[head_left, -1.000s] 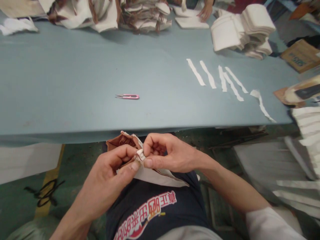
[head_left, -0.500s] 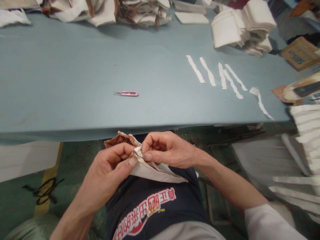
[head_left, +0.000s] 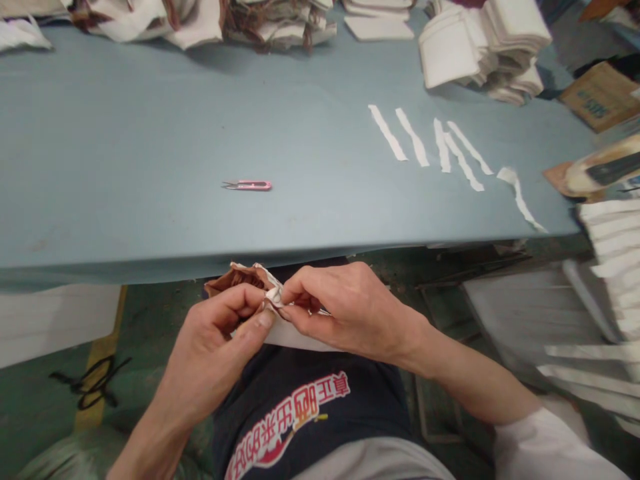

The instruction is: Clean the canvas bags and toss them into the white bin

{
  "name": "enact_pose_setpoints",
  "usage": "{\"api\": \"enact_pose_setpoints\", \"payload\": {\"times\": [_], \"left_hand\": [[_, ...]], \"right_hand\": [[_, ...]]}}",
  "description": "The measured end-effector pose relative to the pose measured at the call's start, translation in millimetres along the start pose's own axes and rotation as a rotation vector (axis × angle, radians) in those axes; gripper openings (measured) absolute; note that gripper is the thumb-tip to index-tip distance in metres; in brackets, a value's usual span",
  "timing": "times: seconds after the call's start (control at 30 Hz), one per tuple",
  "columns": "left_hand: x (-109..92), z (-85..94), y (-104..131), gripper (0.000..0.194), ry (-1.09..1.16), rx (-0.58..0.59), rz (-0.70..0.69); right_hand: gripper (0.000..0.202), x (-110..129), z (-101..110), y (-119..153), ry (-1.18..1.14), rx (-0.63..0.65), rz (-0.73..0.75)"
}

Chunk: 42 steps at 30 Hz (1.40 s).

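Over my lap, just below the table edge, I hold a cream and brown fabric piece between both hands. My left hand pinches its folded edge between thumb and fingers. My right hand grips the same edge close beside it, fingertips almost meeting the left ones. The brown side of the fabric shows behind my left fingers, and part of the piece is hidden under my right hand. Pink thread snips lie on the table ahead of my hands.
A blue-green covered table spans the view ahead. Several white strips lie on its right side. Stacked cream pads and heaped cream and brown fabric pieces stand along the back. A cardboard box is at the right.
My right hand has turned over the fabric, its back now more upward, and covers more of the piece. My left hand keeps its pinch. The camera view has shifted slightly.
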<state>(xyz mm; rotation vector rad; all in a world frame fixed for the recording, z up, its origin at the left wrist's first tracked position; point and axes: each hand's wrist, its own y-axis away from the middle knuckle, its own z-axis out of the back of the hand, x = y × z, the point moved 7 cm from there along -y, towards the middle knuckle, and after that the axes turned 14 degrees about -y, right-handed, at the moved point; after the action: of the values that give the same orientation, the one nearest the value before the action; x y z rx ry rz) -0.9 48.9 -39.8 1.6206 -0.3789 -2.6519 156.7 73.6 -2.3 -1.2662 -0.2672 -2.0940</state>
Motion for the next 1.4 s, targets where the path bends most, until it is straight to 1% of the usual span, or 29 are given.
{"api": "enact_pose_setpoints", "payload": {"times": [0.07, 0.17, 0.27, 0.37, 0.53, 0.63, 0.7, 0.77, 0.87, 1.03, 1.23, 1.33, 1.4], "left_hand": [[-2.4, -0.7, 0.4, 0.021, -0.062, -0.013, -0.025], [-5.3, -2.6, 2.0, 0.024, -0.138, -0.026, -0.064], [-8.7, -4.6, 3.5, 0.024, -0.158, -0.013, -0.115], [-11.5, -4.4, 3.5, 0.023, -0.158, 0.018, -0.151], [-20.4, -2.9, 1.4, 0.028, -0.180, 0.091, -0.244], [-25.2, -2.2, 1.4, 0.031, -0.197, 0.095, -0.316], [-26.0, -2.5, 2.7, 0.031, -0.193, 0.091, -0.354], [-24.6, -3.1, 4.5, 0.029, -0.180, 0.081, -0.373], [-21.5, -3.9, 7.2, 0.026, -0.152, 0.060, -0.379], [-16.8, -5.7, 11.4, 0.026, -0.112, 0.025, -0.366], [-13.1, -10.3, 14.7, 0.031, -0.085, 0.051, -0.353], [-12.5, -12.9, 14.0, 0.031, -0.082, 0.074, -0.322], [-12.4, -12.8, 13.1, 0.034, -0.100, 0.067, -0.281]], "right_hand": [[0.015, 1.3, 0.7, 1.2, 0.036, -0.030, 0.019], [0.017, -2.0, 1.0, 1.7, 0.019, -0.067, -0.021], [0.017, -6.7, 1.6, 2.3, -0.045, -0.111, -0.079], [0.015, -13.2, 0.8, 2.6, -0.180, -0.121, -0.140], [0.027, -31.8, -10.5, 2.1, -0.519, 0.024, -0.340], [0.036, -39.2, -16.6, 3.6, -0.645, 0.097, -0.438], [0.039, -40.8, -18.7, 4.6, -0.699, 0.126, -0.467], [0.039, -40.6, -18.6, 5.2, -0.721, 0.133, -0.471], [0.034, -36.5, -16.0, 4.8, -0.715, 0.127, -0.438], [0.028, -27.0, -10.4, 2.4, -0.598, 0.116, -0.361], [0.029, -21.2, -11.4, 2.1, -0.527, 0.161, -0.298], [0.026, -21.5, -11.9, 3.5, -0.475, 0.164, -0.279], [0.024, -21.3, -11.3, 3.8, -0.418, 0.146, -0.261]]}}
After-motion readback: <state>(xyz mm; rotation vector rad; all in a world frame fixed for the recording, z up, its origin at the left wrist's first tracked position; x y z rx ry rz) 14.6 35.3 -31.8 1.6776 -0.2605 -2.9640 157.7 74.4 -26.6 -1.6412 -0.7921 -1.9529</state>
